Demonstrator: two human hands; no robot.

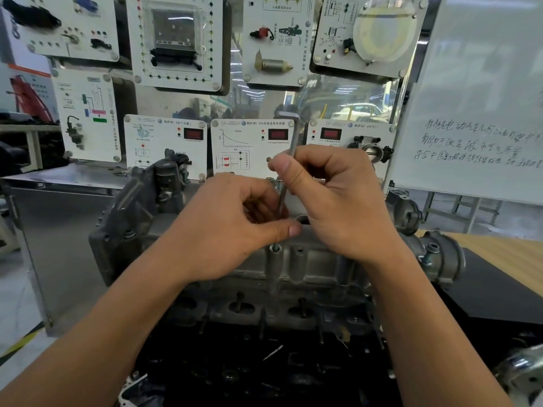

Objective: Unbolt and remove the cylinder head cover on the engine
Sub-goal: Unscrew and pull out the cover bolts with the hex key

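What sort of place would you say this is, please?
Most likely an automotive training workshop: a bare engine worked on with a hex key, display panels with mounted car parts and red digital readouts behind it, and a handwritten whiteboard at right.

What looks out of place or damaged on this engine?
Nothing looks spilled or broken. One bolt stands raised on the cylinder head cover's front edge, below the left hand; that fits unbolting. It and the right hand pinch the hex key.
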